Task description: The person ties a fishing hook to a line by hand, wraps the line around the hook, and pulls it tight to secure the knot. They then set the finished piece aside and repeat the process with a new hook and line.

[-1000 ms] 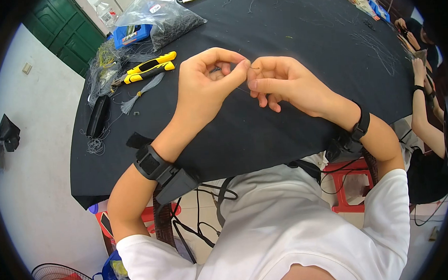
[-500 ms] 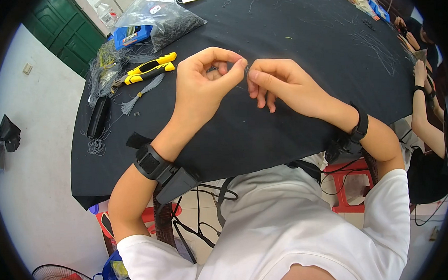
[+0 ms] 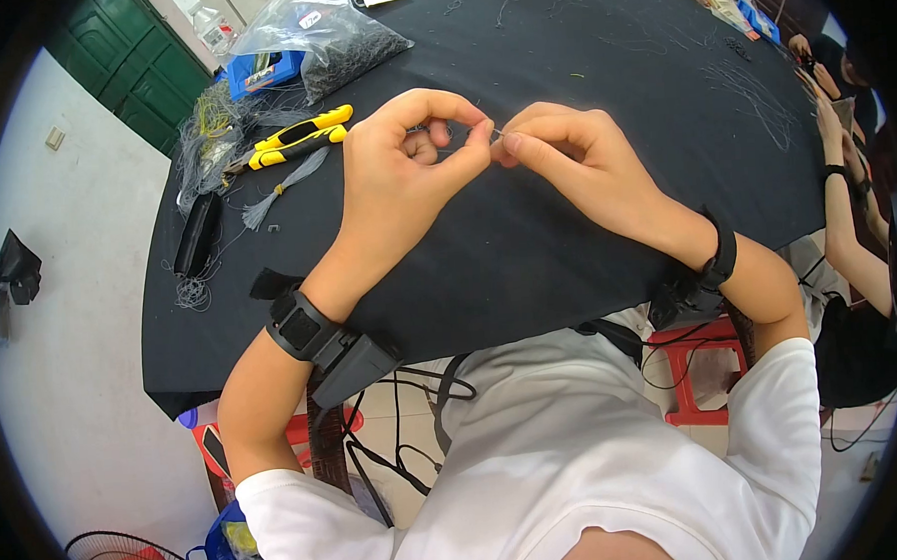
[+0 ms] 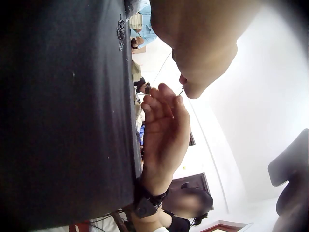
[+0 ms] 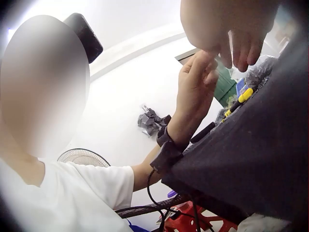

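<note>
My left hand (image 3: pixel 404 167) pinches a tiny, thin wire-like piece (image 3: pixel 499 132) between thumb and index fingertip, the other fingers curled in behind. From the other side, my right hand (image 3: pixel 588 159) has thumb and index finger closed on the same piece, so the fingertips of both hands almost meet above the black tablecloth. In the left wrist view a short bit of the piece (image 4: pixel 181 92) shows between the two sets of fingertips. Its exact kind cannot be told, since the fingers cover most of it.
Yellow-and-black pliers (image 3: pixel 302 136) lie left of my hands, beside a tied bundle of grey line (image 3: pixel 282 190) and a black tube-like item (image 3: pixel 197 234). Behind are tangled line (image 3: pixel 202 141) and a plastic bag of small dark pieces (image 3: pixel 354 59). Another person's arm (image 3: pixel 846 203) is at right.
The right hand has turned, its thumb and index finger coming together on the piece, its other fingers tucking in. A dark curved end seen earlier by its fingertips is now hidden. The left hand shifted slightly left.
</note>
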